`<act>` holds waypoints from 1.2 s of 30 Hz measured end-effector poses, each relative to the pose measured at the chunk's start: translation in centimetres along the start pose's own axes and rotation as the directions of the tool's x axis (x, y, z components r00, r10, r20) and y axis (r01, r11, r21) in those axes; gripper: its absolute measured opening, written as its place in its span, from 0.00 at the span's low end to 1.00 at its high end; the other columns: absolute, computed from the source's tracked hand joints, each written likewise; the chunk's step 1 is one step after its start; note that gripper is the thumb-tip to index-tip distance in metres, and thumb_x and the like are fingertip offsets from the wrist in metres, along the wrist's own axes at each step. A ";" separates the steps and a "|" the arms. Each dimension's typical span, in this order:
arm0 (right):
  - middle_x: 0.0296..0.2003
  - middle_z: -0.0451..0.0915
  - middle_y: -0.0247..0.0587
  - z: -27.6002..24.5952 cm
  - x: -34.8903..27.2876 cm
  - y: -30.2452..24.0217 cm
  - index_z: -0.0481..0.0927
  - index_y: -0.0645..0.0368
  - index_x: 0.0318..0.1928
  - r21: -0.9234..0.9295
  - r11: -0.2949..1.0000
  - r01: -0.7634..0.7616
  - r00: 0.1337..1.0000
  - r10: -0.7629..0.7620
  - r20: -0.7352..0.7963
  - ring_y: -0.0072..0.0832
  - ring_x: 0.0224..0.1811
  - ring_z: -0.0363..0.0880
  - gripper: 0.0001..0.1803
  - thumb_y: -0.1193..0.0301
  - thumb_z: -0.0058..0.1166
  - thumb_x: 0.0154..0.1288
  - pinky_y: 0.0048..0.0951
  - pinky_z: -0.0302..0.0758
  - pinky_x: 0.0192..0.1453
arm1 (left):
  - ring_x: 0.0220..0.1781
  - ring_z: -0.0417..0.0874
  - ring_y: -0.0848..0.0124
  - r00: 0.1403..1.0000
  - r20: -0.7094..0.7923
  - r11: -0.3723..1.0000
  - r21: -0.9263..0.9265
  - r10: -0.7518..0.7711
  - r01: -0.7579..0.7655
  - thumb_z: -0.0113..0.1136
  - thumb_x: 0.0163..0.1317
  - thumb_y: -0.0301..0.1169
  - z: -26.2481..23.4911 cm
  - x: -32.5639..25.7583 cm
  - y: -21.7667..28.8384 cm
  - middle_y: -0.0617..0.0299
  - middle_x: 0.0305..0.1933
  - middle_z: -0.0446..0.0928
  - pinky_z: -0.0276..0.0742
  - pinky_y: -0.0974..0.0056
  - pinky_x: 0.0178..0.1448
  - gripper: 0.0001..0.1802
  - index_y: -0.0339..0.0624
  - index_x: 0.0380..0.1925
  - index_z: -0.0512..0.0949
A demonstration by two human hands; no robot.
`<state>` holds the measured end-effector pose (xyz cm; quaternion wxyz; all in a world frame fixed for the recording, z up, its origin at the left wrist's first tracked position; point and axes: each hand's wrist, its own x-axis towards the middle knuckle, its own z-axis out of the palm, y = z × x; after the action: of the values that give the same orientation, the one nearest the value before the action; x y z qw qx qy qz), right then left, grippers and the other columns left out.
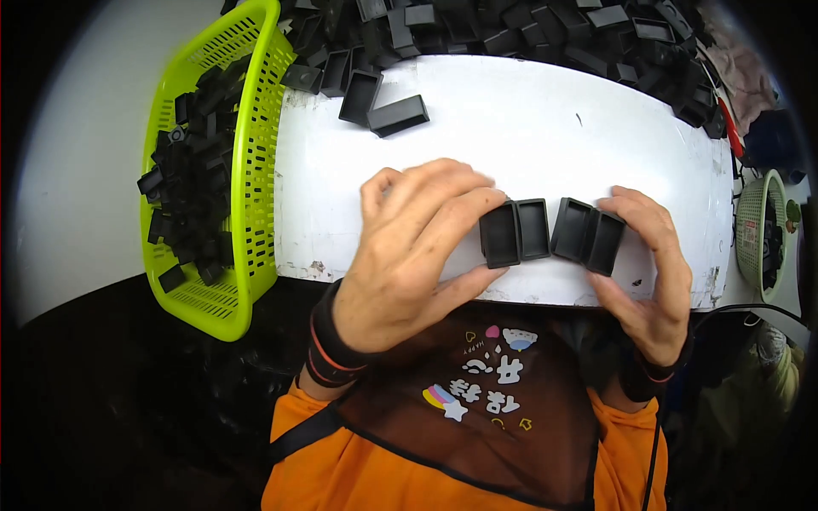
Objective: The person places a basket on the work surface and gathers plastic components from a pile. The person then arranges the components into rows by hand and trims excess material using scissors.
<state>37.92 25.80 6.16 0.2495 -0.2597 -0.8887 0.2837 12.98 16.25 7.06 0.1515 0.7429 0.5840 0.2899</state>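
Note:
My left hand point(409, 247) grips a pair of small black rectangular plastic trays point(514, 232), held side by side over the white table point(528, 128). My right hand point(652, 272) grips another pair of the same black trays point(588, 235), tilted a little. The two pairs sit close together, a narrow gap between them, near the table's front edge.
A lime-green plastic basket point(247, 170) full of black trays hangs off the table's left side. A big heap of black trays point(528, 30) covers the far edge, two loose trays point(383, 102) in front of it. A pale green basket point(763, 230) stands at the right.

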 end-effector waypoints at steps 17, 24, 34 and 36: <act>0.51 0.78 0.62 -1.9 -1.6 -0.9 0.72 0.71 0.56 -0.046 0.998 0.051 0.998 -0.053 -0.038 0.52 0.53 0.79 0.35 0.87 0.63 0.41 0.45 0.74 0.60 | 0.42 0.82 0.58 0.992 -0.088 0.992 0.087 0.095 -0.088 0.77 0.38 0.24 -1.9 -0.1 2.4 0.48 0.45 0.78 0.81 0.62 0.44 0.38 0.29 0.54 0.75; 0.45 0.77 0.52 -1.1 2.9 -2.9 0.73 0.67 0.51 -0.303 0.949 0.087 0.985 -0.037 0.169 0.48 0.48 0.77 0.34 0.84 0.66 0.36 0.41 0.72 0.58 | 0.43 0.78 0.60 0.957 0.271 0.982 0.127 0.103 -0.141 0.76 0.41 0.31 -1.0 2.9 1.4 0.54 0.47 0.74 0.79 0.62 0.42 0.36 0.33 0.54 0.74; 0.35 0.74 0.46 -2.6 6.0 -2.8 0.73 0.62 0.46 -0.237 0.963 0.125 0.900 -0.009 0.436 0.45 0.38 0.73 0.31 0.76 0.70 0.35 0.40 0.69 0.46 | 0.38 0.79 0.59 0.973 0.179 0.988 0.028 0.144 -0.151 0.75 0.42 0.31 -1.2 2.7 0.1 0.54 0.41 0.74 0.79 0.61 0.39 0.30 0.32 0.46 0.76; 0.34 0.74 0.46 -2.5 6.2 -2.7 0.73 0.62 0.46 -0.218 0.966 0.140 0.894 -0.028 0.448 0.45 0.38 0.72 0.32 0.75 0.70 0.35 0.40 0.69 0.45 | 0.39 0.79 0.59 0.976 0.176 0.991 0.016 0.129 -0.134 0.75 0.42 0.32 -0.3 2.8 0.8 0.53 0.42 0.74 0.79 0.61 0.40 0.30 0.33 0.47 0.76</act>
<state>33.90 28.59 11.48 0.0198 -0.1785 -0.9605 0.2125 13.82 18.64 8.46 0.1722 0.8045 0.5221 0.2249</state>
